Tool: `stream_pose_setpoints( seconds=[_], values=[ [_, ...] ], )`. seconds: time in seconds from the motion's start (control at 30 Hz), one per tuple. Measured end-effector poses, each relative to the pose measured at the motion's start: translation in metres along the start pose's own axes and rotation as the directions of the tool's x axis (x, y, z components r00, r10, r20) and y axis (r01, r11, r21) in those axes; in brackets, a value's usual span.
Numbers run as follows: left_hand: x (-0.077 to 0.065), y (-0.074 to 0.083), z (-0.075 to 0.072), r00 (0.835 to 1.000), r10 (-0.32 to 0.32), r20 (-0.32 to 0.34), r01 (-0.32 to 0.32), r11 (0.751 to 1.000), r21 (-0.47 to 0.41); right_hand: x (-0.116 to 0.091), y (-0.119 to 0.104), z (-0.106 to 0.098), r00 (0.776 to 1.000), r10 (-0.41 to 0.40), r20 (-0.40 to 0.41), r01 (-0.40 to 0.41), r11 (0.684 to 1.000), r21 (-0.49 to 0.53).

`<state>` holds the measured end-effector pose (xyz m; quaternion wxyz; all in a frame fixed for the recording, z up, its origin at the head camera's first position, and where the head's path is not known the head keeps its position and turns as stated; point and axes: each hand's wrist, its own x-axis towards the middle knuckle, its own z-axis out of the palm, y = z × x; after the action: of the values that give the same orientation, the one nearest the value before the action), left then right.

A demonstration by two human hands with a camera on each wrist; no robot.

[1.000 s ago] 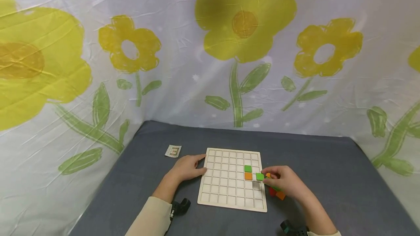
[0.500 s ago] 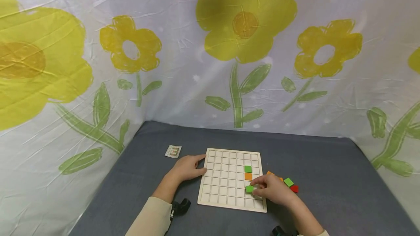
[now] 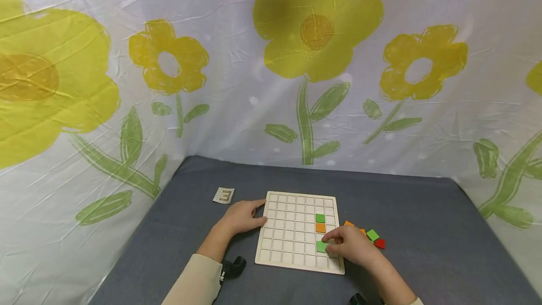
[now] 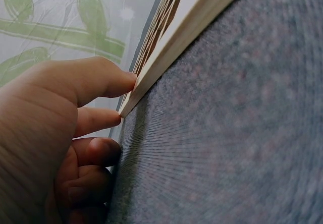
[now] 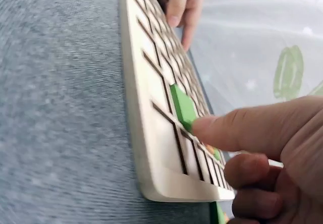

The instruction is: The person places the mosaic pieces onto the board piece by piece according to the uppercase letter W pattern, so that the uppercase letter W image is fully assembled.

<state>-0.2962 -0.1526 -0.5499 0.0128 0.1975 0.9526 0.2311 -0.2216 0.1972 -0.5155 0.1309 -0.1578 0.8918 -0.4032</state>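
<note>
A pale wooden grid board (image 3: 288,235) lies on the dark cloth. My left hand (image 3: 242,216) touches its left edge with thumb and index finger; in the left wrist view the other fingers of this hand (image 4: 55,118) are curled below. My right hand (image 3: 349,246) pinches a green square tile (image 3: 322,246) at the lower right of the grid. In the right wrist view the thumb meets the edge of that green tile (image 5: 183,107), which sits slightly raised; the index fingertip is hidden there. Further up the board lie another green tile (image 3: 320,218) and an orange tile (image 3: 320,228).
Right of the board, partly behind my right hand, are several loose tiles, among them a green tile (image 3: 372,235) and a red tile (image 3: 379,244). A small card with a printed grid pattern (image 3: 223,195) lies at the upper left. A flowered curtain (image 3: 228,121) hangs behind.
My right hand has carried the green tile from the board's right edge leftward and toward me, then down onto the grid. Loose tiles formerly behind it now show. The left hand has stayed put.
</note>
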Motion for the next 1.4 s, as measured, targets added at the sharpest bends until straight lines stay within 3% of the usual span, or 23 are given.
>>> stream_pose_setpoints(
  seconds=[0.27, 0.53, 0.9, 1.23, 1.4],
  values=[
    [0.0, 0.001, -0.001, 1.0, -0.003, 0.003, 0.003, 1.0, -0.002, 0.0, -0.003, 0.003, 0.998, -0.019, -0.063, 0.011, 0.991, -0.131],
    [0.0, 0.003, -0.003, 1.0, -0.005, 0.002, 0.005, 1.0, 0.008, 0.001, -0.004, 0.005, 0.995, -0.097, -0.029, 0.091, 0.982, -0.164],
    [-0.001, 0.004, -0.004, 1.0, -0.003, 0.004, 0.003, 1.0, 0.007, 0.002, -0.007, 0.009, 0.993, -0.034, -0.116, 0.007, 0.975, -0.22],
    [0.0, 0.003, -0.003, 1.0, -0.007, 0.007, 0.007, 1.0, 0.001, 0.007, -0.005, 0.018, 0.966, 0.028, -0.259, -0.09, 0.969, -0.229],
    [0.0, 0.003, -0.002, 1.0, -0.004, 0.009, 0.004, 1.0, 0.004, 0.008, -0.002, 0.017, 0.966, 0.03, -0.258, -0.084, 0.976, -0.199]
  ],
)
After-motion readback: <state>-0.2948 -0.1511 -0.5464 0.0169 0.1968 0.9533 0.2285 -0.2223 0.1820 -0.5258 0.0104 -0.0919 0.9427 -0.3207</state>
